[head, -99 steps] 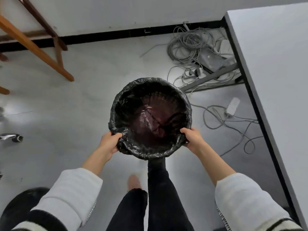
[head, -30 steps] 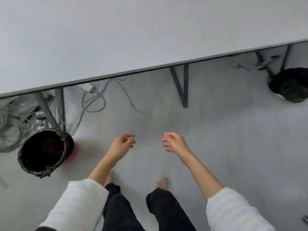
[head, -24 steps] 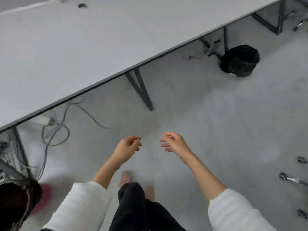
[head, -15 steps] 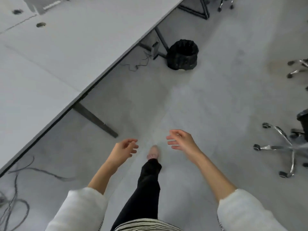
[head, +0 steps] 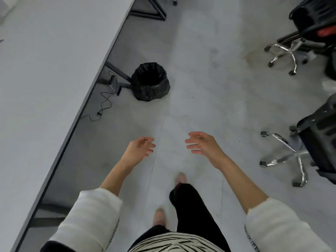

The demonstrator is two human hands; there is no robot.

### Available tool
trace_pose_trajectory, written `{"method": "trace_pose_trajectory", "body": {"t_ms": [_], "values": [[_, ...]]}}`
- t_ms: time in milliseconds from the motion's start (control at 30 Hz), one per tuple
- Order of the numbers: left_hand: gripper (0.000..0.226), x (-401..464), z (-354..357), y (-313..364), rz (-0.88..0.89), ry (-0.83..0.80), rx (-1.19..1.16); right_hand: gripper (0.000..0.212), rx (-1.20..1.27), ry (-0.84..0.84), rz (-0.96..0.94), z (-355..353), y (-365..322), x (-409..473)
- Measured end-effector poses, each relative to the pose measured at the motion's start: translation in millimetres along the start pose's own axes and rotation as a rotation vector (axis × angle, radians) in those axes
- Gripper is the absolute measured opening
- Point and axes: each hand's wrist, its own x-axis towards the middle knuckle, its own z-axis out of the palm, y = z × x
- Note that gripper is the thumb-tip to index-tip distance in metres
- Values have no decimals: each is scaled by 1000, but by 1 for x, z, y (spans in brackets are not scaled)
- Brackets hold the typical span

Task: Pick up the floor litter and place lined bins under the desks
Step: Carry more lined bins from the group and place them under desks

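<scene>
A bin lined with a black bag [head: 150,82] stands on the grey floor beside the leg of the long grey desk [head: 45,73], just outside its edge. My left hand [head: 140,148] and my right hand [head: 201,144] hover empty in front of me, fingers spread, well short of that bin. Both are held above the floor, about a hand's width apart. No litter shows on the floor near me.
Thin black cables [head: 105,102] lie under the desk edge by the bin. Two black office chairs with chrome wheeled bases stand at the right, one near [head: 291,159] and one farther off [head: 289,51]. Another desk frame [head: 151,11] is at the top.
I set down the first lined bin under the desk and let go of it. I then turned right and walked along the desk, so the second bin has come closer. Both hands stay empty.
</scene>
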Motion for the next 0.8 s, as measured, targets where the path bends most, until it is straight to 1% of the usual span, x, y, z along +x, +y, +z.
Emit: {"method": "trace_pose_trajectory", "body": {"t_ms": [67, 133, 167, 233, 267, 433, 500, 600, 700, 800], "values": [[15, 51, 7, 38, -19, -37, 15, 18, 21, 1, 6, -20, -29, 46], [15, 113, 17, 86, -8, -39, 35, 23, 39, 11, 0, -47, -66, 104], [16, 129, 19, 102, -2, -27, 44, 24, 49, 23, -2, -54, -78, 120], [17, 196, 32, 162, -11, 16, 36, 23, 60, 32, 18, -89, -127, 182], [17, 208, 34, 178, -8, 23, 24, 22, 56, 37, 14, -97, -140, 195], [22, 328, 44, 295, -1, -1, 31, 24, 58, 57, 37, -159, -247, 310], [23, 366, 42, 329, 11, 15, 29, 22, 54, 45, 34, -174, -280, 347], [23, 457, 48, 385, -12, 28, 18, 20, 49, 25, 44, -206, -340, 433], [22, 551, 54, 442, -34, 22, -7, 22, 39, 46, 30, -236, -401, 519], [21, 652, 59, 521, -28, 13, -46, 26, 57, 82, 33, -270, -475, 609]]}}
